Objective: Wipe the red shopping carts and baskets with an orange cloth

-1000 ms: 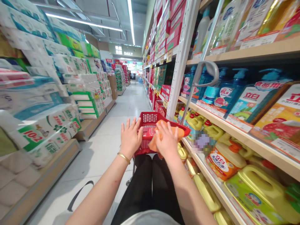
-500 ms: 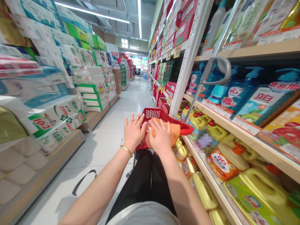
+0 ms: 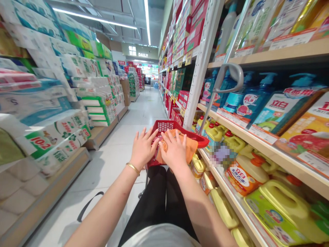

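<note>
Both of my hands are stretched out over a red shopping basket (image 3: 180, 127) with a grey pull handle (image 3: 229, 79) that rises at its right. My left hand (image 3: 144, 147), with a gold bangle (image 3: 133, 168) at the wrist, has its fingers spread above the basket's left side. My right hand (image 3: 173, 149) lies with spread fingers over an orange cloth (image 3: 191, 147) in the basket; whether it presses on the cloth I cannot tell. The hands hide much of the basket's inside.
To the right, shelves (image 3: 288, 137) hold blue pump bottles (image 3: 248, 103) and yellow detergent jugs (image 3: 280, 202) close to the basket. Stacked tissue packs (image 3: 60, 135) line the left side. Between them the tiled aisle (image 3: 144, 103) runs ahead. A black strap (image 3: 87, 206) shows at lower left.
My left hand has shifted slightly left, and the fingers of my right hand are a little more spread over the cloth. The camera view has turned slightly.
</note>
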### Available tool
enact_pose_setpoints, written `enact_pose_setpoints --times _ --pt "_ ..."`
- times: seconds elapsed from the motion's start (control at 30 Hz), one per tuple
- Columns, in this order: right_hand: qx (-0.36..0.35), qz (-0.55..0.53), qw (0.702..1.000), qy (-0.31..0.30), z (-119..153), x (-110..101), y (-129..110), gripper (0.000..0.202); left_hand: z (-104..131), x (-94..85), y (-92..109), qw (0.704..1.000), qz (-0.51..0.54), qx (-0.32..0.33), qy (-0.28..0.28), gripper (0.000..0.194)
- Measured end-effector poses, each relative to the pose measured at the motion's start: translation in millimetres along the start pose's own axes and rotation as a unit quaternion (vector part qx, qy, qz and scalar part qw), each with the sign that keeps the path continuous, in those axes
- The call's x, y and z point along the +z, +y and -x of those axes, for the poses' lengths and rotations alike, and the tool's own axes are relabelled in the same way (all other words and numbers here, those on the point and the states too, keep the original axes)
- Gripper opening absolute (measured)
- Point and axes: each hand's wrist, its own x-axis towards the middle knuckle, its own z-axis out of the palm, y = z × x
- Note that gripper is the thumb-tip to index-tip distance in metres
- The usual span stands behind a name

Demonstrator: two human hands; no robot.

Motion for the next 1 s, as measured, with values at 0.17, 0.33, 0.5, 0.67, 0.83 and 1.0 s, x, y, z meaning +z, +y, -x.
enact_pose_setpoints --times 0.17,0.33,0.5,0.67,0.83,1.0 --pt "0.088 0.042 0.995 0.039 4.2 -3.7 39.1 0.049 4.4 5.0 5.6 1.000 -0.013 -0.008 0.008 0.058" --pt "0.067 0.029 0.997 0.036 1.5 1.6 22.0 0.047 6.2 8.1 7.7 1.000 -0.007 -0.016 0.023 0.055" --pt "-0.007 -0.009 1.000 -0.005 -1.5 4.1 -6.7 0.048 7.3 6.8 4.3 0.999 -0.003 -0.020 0.035 0.050" --pt "0.091 0.011 0.995 0.024 8.3 -7.6 60.5 0.046 7.8 7.4 8.2 0.999 0.003 -0.026 0.035 0.049" --pt "0.175 0.023 0.983 0.042 5.6 -7.1 80.6 0.042 6.7 10.8 15.1 0.997 0.015 -0.047 0.053 0.047" --pt "0.053 0.009 0.998 0.012 1.9 5.3 6.6 0.042 8.6 13.3 9.3 0.996 0.012 -0.045 0.070 0.047"
